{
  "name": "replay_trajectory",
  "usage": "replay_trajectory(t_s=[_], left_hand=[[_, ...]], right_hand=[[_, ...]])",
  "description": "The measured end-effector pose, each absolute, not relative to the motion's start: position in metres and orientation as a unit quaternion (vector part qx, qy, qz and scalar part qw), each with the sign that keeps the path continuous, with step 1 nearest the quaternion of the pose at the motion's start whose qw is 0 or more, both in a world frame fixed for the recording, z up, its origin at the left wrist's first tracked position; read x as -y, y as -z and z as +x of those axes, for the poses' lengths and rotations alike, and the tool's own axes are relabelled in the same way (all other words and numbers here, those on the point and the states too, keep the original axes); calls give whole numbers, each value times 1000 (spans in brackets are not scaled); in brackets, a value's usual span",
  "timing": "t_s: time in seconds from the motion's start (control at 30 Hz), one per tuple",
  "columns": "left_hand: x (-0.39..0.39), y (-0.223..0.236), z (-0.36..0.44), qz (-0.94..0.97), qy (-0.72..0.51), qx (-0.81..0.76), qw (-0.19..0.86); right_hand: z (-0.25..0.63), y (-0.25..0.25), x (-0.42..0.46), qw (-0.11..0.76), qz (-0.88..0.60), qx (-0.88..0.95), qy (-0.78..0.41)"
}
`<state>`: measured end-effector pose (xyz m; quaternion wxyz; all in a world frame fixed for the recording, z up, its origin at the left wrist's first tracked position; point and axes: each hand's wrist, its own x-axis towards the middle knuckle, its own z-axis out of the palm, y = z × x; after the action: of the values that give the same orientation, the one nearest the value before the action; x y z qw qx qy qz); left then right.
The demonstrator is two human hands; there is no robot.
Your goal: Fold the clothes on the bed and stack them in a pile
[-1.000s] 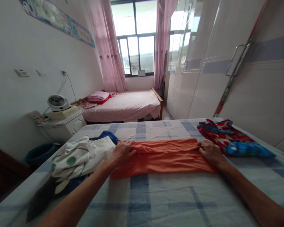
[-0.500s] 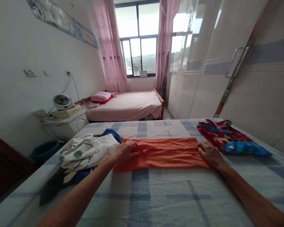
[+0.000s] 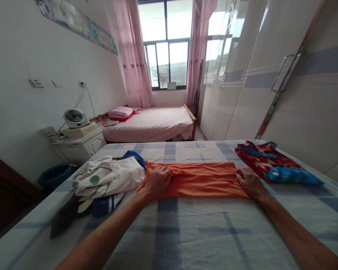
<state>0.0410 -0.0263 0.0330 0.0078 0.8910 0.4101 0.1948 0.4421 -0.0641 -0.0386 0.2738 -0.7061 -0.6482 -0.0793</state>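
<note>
An orange garment (image 3: 202,180), folded into a long wide strip with a small red mark near its right end, lies across the bed in front of me. My left hand (image 3: 157,180) rests on its left part, fingers curled down into the cloth. At the right end, my right hand (image 3: 248,182) grips the edge, with its fingertips on the fabric. Just left of the strip is a loose heap of clothes, with a white garment with green dots (image 3: 107,176) on top and blue and dark pieces beneath. A folded red and blue patterned garment (image 3: 276,165) lies beyond my right hand.
The clothes lie on a blue and white checked bedsheet (image 3: 202,243). Behind stands a second bed with a pink sheet (image 3: 154,122). A fan (image 3: 75,117) sits on a white nightstand (image 3: 87,145), beside a dark green bin (image 3: 56,175). Glossy wardrobe doors (image 3: 250,75) line the right side.
My left hand has slid to the right along the orange garment, and the bunched fold under its fingers looks flatter. My right hand stays at the right end.
</note>
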Motion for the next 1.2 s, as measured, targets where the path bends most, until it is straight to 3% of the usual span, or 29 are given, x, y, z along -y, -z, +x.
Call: replay_trajectory(t_s=[0.1, 0.2, 0.57, 0.9, 1.07, 1.2], left_hand=[[27, -37, 42, 854, -231, -462, 71], [30, -33, 40, 861, -175, -467, 102], [37, -25, 37, 929, -105, -353, 42], [28, -23, 44, 850, -185, -493, 22], [24, -28, 32, 871, -198, -447, 55], [26, -24, 28, 875, -194, -437, 70]], right_hand=[[442, 39, 64, 273, -709, 646, 73], [443, 39, 64, 275, -707, 647, 73], [450, 33, 69, 274, -687, 662, 125], [438, 22, 66, 236, -683, 678, 133], [437, 3, 72, 233, -652, 695, 195], [441, 5, 79, 201, -649, 712, 179]])
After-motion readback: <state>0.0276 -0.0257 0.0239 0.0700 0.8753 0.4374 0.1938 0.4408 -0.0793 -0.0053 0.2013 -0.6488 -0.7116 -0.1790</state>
